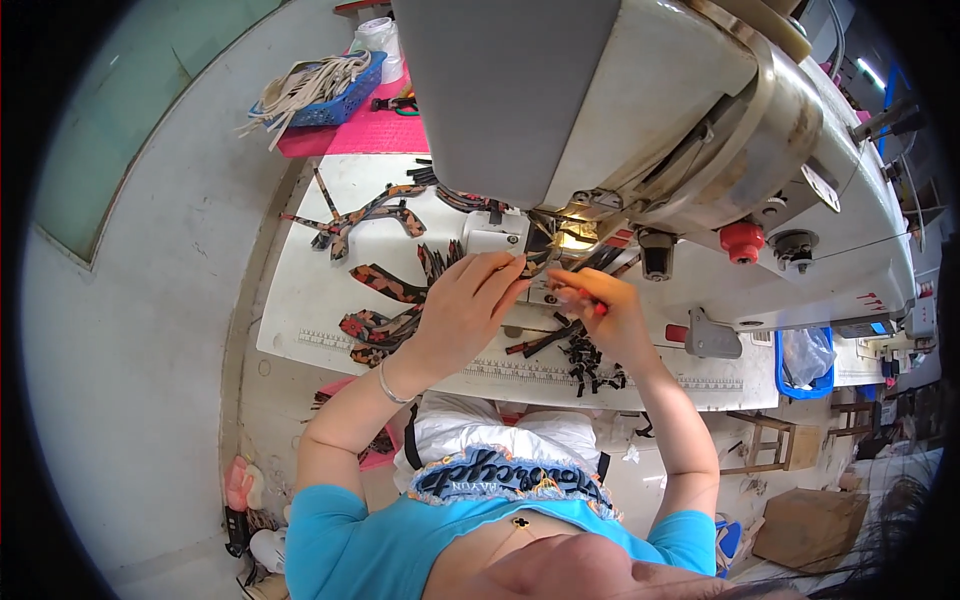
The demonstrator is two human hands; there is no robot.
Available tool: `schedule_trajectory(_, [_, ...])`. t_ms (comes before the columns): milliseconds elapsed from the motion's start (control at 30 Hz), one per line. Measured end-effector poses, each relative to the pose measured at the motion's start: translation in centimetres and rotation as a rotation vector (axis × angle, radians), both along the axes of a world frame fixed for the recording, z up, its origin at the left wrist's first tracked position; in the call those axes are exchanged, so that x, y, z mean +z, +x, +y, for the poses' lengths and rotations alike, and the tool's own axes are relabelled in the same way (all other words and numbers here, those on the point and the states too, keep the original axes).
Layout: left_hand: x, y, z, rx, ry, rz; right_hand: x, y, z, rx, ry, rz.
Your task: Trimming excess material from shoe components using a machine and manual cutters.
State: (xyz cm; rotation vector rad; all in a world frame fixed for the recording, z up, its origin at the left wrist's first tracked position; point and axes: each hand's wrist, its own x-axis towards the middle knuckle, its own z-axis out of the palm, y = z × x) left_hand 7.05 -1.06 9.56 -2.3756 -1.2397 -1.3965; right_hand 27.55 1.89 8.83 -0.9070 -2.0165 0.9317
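My left hand (470,300) lies over the sewing machine's bed with its fingers together, pressing down a dark floral fabric strip (536,262) beside the lit needle area (578,236). Just right of it, my right hand (608,305) is curled closed around a small red object, mostly hidden in the fingers; its kind does not show. Several floral fabric strips (385,284) lie left of my left hand, and more curved floral pieces (375,215) rest farther back. Below my right hand sits a heap of short black pieces (588,362).
The sewing machine's head (690,130) fills the upper right. A ruler strip (490,368) runs along the table's front. At the back left, a blue basket (345,108) of pale straps stands on a pink surface (385,130). A blue bin (806,385) is at the right end.
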Motion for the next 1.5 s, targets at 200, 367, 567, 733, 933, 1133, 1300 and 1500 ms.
schedule_trajectory(200, [0.5, 0.6, -0.3, -0.003, -0.014, -0.025, 1.1, -2.0, 0.2, -0.026, -0.400, 0.189])
schedule_trajectory(367, [0.0, 1.2, 0.1, -0.062, -0.175, -0.296, 1.5, -2.1, 0.2, -0.011, -0.447, 0.143])
schedule_trajectory(567, [-0.7, 1.1, 0.2, -0.068, -0.548, -0.679, 1.7, -2.2, -0.1, -0.140, -0.383, 0.068])
schedule_trajectory(733, [0.0, 0.8, 1.0, -0.348, -0.921, -1.092, 1.3, -1.1, 0.1, -0.038, -0.447, 0.081])
schedule_trajectory(933, [0.9, -1.9, 2.6, -0.344, -1.184, -0.616, 2.5, -1.4, 0.0, 0.051, -0.543, 0.068])
schedule_trajectory(1133, [0.7, -2.0, 3.0, -0.397, -1.015, -0.529, 2.7, -1.8, 0.0, 0.027, -0.551, 0.023])
schedule_trajectory(1300, [0.5, -1.9, 2.9, -0.355, -0.929, -0.456, 2.3, -1.6, 0.4, 0.022, -0.514, -0.014])
schedule_trajectory(1500, [1.1, -0.7, 1.9, -0.245, -0.856, -0.358, 4.6, 0.2, 0.3, 0.011, -0.454, -0.262])
